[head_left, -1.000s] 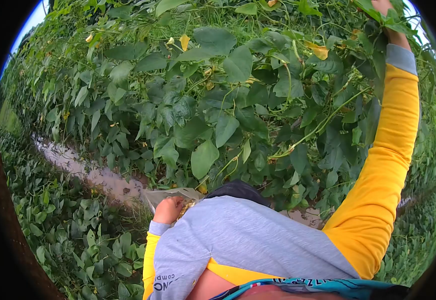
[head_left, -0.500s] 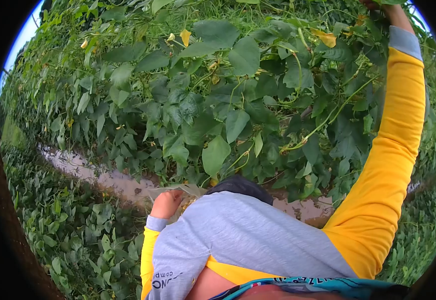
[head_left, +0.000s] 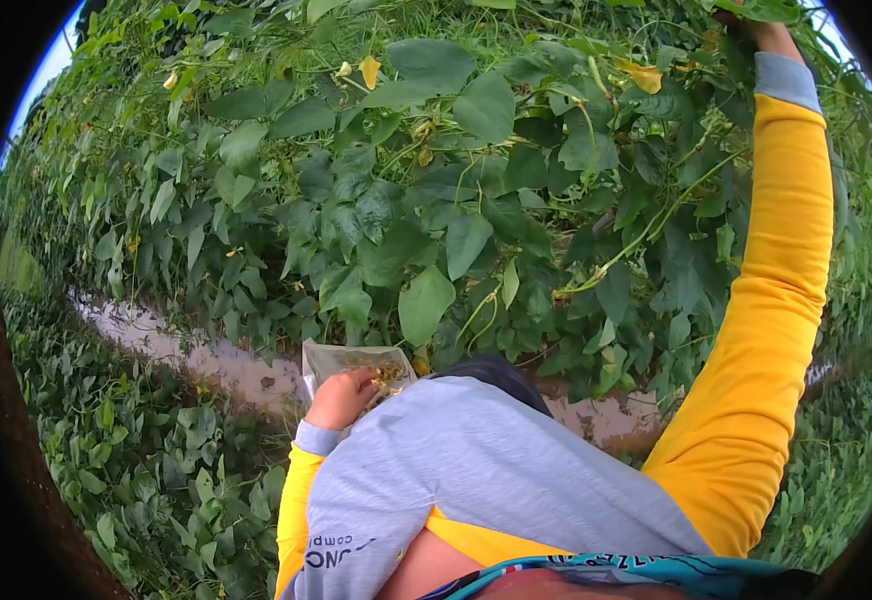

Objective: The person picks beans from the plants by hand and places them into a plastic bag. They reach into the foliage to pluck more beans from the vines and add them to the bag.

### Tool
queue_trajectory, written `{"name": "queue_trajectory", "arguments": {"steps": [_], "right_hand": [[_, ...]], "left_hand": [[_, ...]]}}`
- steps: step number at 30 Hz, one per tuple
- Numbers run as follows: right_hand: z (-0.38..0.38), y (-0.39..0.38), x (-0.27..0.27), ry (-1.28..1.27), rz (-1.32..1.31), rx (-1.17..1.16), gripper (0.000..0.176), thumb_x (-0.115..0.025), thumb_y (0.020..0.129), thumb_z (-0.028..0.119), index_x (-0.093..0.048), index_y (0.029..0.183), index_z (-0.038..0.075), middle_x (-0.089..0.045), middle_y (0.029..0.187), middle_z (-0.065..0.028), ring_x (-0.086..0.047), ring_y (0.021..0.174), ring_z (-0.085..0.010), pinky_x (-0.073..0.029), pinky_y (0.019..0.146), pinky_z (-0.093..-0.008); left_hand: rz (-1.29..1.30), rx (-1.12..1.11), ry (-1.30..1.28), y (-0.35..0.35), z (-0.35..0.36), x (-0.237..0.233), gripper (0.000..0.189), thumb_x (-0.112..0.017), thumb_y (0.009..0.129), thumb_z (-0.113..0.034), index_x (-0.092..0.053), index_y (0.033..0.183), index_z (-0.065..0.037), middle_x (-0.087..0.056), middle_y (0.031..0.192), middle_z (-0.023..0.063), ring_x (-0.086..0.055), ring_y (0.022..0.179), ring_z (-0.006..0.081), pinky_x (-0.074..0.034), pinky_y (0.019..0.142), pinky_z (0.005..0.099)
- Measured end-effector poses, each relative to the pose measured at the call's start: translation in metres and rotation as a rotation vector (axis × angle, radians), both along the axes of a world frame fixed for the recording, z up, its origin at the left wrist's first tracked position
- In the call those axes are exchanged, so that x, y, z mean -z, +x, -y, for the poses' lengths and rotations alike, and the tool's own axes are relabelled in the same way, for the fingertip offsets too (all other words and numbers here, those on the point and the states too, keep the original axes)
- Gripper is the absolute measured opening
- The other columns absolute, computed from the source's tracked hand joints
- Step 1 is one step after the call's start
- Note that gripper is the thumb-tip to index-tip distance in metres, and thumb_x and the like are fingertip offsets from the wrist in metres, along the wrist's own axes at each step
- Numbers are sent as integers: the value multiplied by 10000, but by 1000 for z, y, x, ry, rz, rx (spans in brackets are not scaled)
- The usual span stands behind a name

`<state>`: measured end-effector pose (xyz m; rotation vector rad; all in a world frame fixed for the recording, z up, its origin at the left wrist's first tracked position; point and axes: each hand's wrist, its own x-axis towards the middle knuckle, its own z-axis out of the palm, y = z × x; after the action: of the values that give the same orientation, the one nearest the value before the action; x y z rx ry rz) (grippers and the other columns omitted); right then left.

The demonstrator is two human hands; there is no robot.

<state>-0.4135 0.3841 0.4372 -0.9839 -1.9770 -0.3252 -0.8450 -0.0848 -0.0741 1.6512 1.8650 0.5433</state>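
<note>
My right hand (head_left: 771, 36) is raised high at the top right, reaching into the leaves of a tall bean vine (head_left: 476, 180). Foliage covers its fingers, so its grip is hidden. The yellow sleeve (head_left: 771, 300) with a grey cuff runs up to it. My left hand (head_left: 340, 398) is low at the centre left, close to my grey and yellow shirt. It holds a clear plastic bag (head_left: 348, 360) with small yellowish-green pieces inside.
A dense wall of green vines with a few yellow leaves (head_left: 368, 70) fills the view. A muddy water-filled furrow (head_left: 206, 360) runs along the base of the plants. Low leafy ground cover (head_left: 136, 460) lies at the lower left.
My left hand has lifted the plastic bag slightly, so more of it shows. My right hand stays up in the foliage, shifted only a little.
</note>
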Motion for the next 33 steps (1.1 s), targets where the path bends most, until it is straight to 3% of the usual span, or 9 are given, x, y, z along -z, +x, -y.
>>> {"name": "queue_trajectory", "arguments": {"steps": [18, 22, 23, 25, 28, 30, 33], "right_hand": [[5, 1, 2, 68, -9, 110, 142, -690, 890, 142, -771, 915, 28, -720, 777, -54, -661, 651, -147, -518, 605, -274], [3, 10, 0, 199, -36, 118, 147, -692, 891, 149, -774, 911, 28, -723, 777, -58, -667, 649, -152, -520, 602, -273], [21, -3, 1, 257, -66, 100, 149, -692, 892, 150, -775, 910, 28, -724, 777, -59, -668, 649, -153, -520, 601, -273], [76, -36, 0, 52, -356, 23, 121, -725, 875, 106, -770, 941, 15, -710, 759, -33, -639, 644, -106, -512, 612, -247], [149, -79, 13, 245, -477, -234, 144, -739, 878, 40, -747, 1014, -7, -702, 805, -22, -616, 695, -77, -509, 645, -227], [200, -105, 48, 319, -492, -345, 161, -737, 898, 20, -733, 1055, -16, -718, 911, -43, -646, 777, -107, -529, 691, -231], [264, -159, 149, 231, -351, -521, 190, -735, 928, -11, -712, 1116, -30, -743, 1069, -76, -690, 902, -151, -558, 759, -237]], "left_hand": [[122, 225, 3, -12, -48, -4, 306, -662, 913, -209, -740, 1165, -53, -737, 1031, 206, -709, 935, 384, -559, 836, 436], [117, 232, -44, -16, -46, -6, 310, -666, 918, -218, -738, 1168, -49, -735, 1039, 212, -708, 938, 385, -557, 838, 435], [117, 240, -47, -18, -46, -5, 309, -668, 918, -215, -737, 1168, -47, -735, 1037, 213, -709, 935, 385, -558, 834, 433], [118, 254, -52, -19, -48, -4, 307, -674, 917, -208, -735, 1170, -45, -735, 1032, 214, -710, 929, 385, -560, 825, 430], [152, 194, -50, -21, -54, -4, 304, -672, 916, -171, -729, 1179, -30, -744, 1033, 207, -727, 922, 353, -565, 822, 398], [245, 95, -6, -28, -59, 9, 299, -664, 916, -140, -726, 1182, -17, -749, 1033, 203, -736, 911, 310, -565, 823, 374], [312, 21, 21, -37, -67, 8, 298, -628, 939, -88, -709, 1209, 10, -762, 1054, 176, -725, 923, 211, -549, 848, 328]]}}
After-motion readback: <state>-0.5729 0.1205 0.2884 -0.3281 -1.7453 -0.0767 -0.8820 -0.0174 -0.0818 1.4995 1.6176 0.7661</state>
